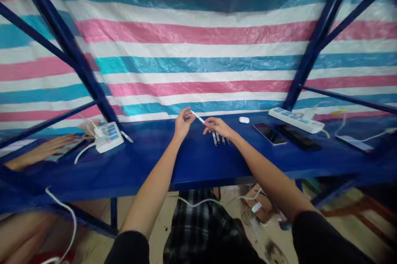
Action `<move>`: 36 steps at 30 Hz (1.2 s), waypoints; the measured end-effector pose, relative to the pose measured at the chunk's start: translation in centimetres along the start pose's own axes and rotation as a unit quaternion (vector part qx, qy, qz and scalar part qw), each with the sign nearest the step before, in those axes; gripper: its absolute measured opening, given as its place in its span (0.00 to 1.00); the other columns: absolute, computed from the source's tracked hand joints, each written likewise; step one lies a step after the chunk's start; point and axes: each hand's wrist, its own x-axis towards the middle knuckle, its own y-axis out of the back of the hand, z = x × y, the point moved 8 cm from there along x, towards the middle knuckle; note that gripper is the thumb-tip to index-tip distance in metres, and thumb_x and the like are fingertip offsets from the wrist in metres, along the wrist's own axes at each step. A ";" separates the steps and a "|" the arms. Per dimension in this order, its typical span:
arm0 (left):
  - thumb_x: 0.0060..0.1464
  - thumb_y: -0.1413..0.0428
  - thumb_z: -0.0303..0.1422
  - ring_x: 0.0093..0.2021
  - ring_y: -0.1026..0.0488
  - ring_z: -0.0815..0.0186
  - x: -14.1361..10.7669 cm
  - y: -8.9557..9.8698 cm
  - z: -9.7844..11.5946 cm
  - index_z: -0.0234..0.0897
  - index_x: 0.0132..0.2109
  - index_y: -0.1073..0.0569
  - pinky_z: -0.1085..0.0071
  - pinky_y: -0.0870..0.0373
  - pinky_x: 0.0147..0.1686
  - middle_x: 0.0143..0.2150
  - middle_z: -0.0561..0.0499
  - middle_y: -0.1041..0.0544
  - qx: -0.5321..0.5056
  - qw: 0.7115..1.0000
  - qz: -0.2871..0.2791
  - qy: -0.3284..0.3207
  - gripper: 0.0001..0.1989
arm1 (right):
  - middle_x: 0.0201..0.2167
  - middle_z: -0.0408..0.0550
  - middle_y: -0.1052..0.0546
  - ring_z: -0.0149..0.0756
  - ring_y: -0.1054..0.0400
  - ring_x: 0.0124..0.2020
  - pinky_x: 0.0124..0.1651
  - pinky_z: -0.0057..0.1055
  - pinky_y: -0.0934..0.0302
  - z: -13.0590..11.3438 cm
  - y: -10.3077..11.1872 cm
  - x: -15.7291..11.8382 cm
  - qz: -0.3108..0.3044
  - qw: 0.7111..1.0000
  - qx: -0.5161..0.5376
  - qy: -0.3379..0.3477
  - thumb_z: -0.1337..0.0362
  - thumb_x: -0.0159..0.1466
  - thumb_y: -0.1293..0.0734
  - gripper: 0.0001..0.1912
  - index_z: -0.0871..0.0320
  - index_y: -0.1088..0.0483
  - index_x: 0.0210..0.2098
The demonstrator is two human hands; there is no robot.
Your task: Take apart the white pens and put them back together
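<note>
A slim white pen-like stick (197,117) is held above the blue table (149,152), slanting down to the right. My left hand (184,122) pinches its upper left end. The lower right end is in the fingers of my right hand (218,127). Several similar white pens (218,137) lie side by side on the table just below my right hand, which partly covers them.
On the right are a small white case (244,120), two dark phones (269,134) (298,136) and a white power strip (296,120). Another power strip (109,136) and a pen (127,136) lie left, near another person's hand (46,150). Striped sheeting hangs behind.
</note>
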 end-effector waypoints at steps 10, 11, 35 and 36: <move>0.51 0.33 0.41 0.41 0.22 0.63 -1.1 -1.9 0.5 0.36 0.56 0.24 0.64 0.24 0.45 0.45 0.45 0.20 -0.074 0.991 -0.086 0.069 0.27 | 0.28 0.48 0.21 0.27 0.38 0.22 0.25 0.25 0.46 -1.6 -3.3 -1.1 -0.106 0.981 0.157 -0.034 0.57 0.60 0.26 0.21 0.63 0.25 0.48; 0.51 0.33 0.41 0.40 0.23 0.63 -1.2 -1.8 0.7 0.36 0.55 0.24 0.64 0.24 0.45 0.43 0.46 0.20 -0.071 0.992 -0.084 0.066 0.26 | 0.28 0.48 0.21 0.26 0.39 0.22 0.25 0.25 0.46 -1.7 -3.3 -1.2 -0.108 0.980 0.162 -0.037 0.58 0.59 0.26 0.21 0.63 0.25 0.48; 0.45 0.30 0.35 0.32 0.23 0.67 -1.8 -2.5 0.5 0.35 0.66 0.33 0.68 0.26 0.41 0.35 0.51 0.18 -0.127 0.979 -0.070 0.143 0.41 | 0.29 0.50 0.19 0.29 0.32 0.22 0.23 0.25 0.38 -1.6 -2.8 -0.6 -0.073 0.989 0.120 -0.040 0.50 0.58 0.24 0.23 0.62 0.25 0.44; 0.44 0.30 0.35 0.31 0.23 0.68 -1.8 -2.3 0.2 0.34 0.65 0.32 0.68 0.26 0.40 0.35 0.51 0.19 -0.131 0.977 -0.057 0.159 0.40 | 0.29 0.51 0.19 0.30 0.31 0.22 0.23 0.25 0.38 -1.5 -2.7 -0.5 -0.069 0.991 0.105 -0.040 0.49 0.58 0.25 0.23 0.62 0.25 0.43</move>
